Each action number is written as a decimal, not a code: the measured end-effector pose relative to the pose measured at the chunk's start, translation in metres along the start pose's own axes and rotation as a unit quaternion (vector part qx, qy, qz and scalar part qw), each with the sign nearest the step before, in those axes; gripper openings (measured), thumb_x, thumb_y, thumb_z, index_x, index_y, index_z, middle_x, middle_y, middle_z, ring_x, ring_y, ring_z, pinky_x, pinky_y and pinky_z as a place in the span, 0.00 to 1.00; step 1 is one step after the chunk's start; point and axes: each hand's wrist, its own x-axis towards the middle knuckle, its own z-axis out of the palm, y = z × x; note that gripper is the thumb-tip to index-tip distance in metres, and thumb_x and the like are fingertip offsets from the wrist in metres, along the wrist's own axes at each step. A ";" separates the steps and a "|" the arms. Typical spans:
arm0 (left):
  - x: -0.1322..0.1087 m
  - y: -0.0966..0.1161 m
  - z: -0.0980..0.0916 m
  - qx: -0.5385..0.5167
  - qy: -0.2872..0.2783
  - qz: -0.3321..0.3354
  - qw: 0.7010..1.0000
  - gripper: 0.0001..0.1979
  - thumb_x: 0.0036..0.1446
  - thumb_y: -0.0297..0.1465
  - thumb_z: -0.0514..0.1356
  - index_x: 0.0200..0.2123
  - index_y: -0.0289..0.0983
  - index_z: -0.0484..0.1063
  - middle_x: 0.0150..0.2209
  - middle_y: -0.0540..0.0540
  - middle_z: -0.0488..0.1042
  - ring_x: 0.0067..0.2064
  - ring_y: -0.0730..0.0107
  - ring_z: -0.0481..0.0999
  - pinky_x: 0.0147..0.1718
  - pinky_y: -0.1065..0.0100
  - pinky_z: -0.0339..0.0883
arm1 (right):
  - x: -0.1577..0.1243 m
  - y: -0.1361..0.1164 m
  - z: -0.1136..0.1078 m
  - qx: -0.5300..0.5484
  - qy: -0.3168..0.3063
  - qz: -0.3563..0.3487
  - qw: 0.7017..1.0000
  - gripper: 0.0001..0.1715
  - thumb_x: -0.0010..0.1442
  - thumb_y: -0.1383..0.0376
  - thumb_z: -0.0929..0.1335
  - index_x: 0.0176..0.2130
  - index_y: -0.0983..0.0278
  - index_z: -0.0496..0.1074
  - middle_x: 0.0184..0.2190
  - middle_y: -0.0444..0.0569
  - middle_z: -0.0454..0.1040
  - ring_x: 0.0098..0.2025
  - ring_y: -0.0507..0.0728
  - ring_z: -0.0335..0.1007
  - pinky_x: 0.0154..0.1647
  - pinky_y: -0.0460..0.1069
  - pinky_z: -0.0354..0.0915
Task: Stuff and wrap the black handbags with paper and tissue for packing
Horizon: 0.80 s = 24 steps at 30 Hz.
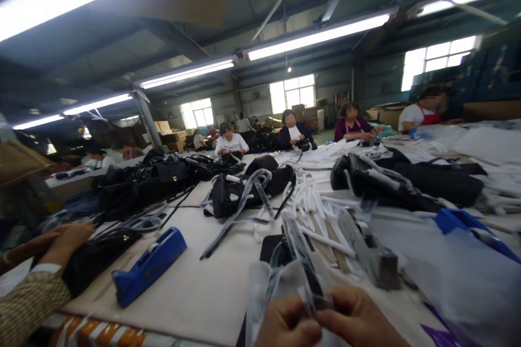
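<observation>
In the head view, the left hand and the right hand meet low in the frame, near the person's own edge of the surface, probably so that fine finger work can be done close to the body. The fingers of both are closed, pinching clear plastic wrapping from opposite sides, which seems meant to keep the thin film taut and under control. A grey tape dispenser stands just beyond the right hand, and a blue tape dispenser lies off to the left, towards a co-worker's checked sleeve; such spots look chosen for easy reach. White strips lie loosely heaped behind the work, perhaps pushed there to leave room in front. A black bag with plastic-covered straps rests farther back, apart from the hands. As for the piece in hand, the wrapping runs forward from between the fingertips, around a dark strap, and its far end reaches a black panel; its near end is hidden by the hands.
</observation>
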 end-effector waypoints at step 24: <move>-0.011 -0.021 0.006 0.365 0.066 0.280 0.885 0.08 0.62 0.26 0.57 0.33 0.38 0.76 0.27 0.48 0.63 0.29 0.69 0.62 0.29 0.67 0.56 | -0.011 -0.003 -0.007 0.334 0.002 0.200 0.921 0.20 0.50 0.58 0.77 0.27 0.66 0.67 0.18 0.35 0.54 0.18 0.43 0.38 0.17 0.42 0.36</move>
